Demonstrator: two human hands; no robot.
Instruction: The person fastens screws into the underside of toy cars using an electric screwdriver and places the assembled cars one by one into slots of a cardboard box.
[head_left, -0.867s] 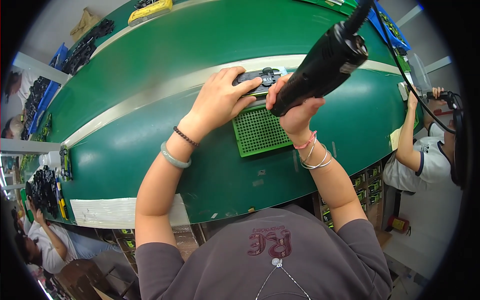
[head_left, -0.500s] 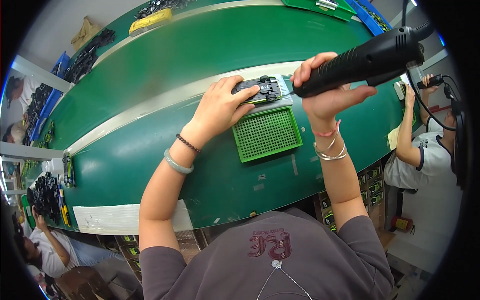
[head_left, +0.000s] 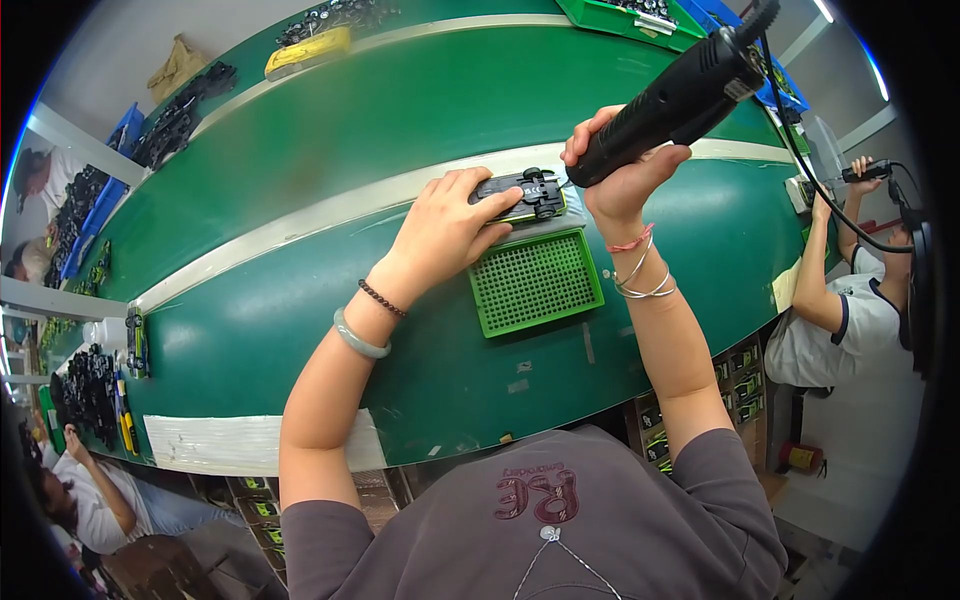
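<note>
A black toy car [head_left: 543,196] lies wheels-up on a pale pad at the middle of the green bench, its underside facing me. My left hand [head_left: 440,220] is closed round its near-left end, thumb resting on the chassis. In my right hand [head_left: 625,185] is a black electric screwdriver [head_left: 655,112], tilted with its rear end up to the right. Its bit end is at the right end of the car; whether it touches a screw is hard to see. Just in front of the car sits a shallow green tray [head_left: 545,328] with a grid-like, dotted floor.
Behind the car a pale strip [head_left: 310,215] curves across the bench. A yellow tray [head_left: 308,52] and a green bin [head_left: 640,22] stand at the back. The screwdriver's cable hangs at the right. Other people work at both sides; another toy car [head_left: 137,342] lies far left.
The screwdriver has become steeper, its rear end rising and swinging leftward. My right hand has shifted slightly left, bringing the bit end closer to the car. My left hand still holds the car.
</note>
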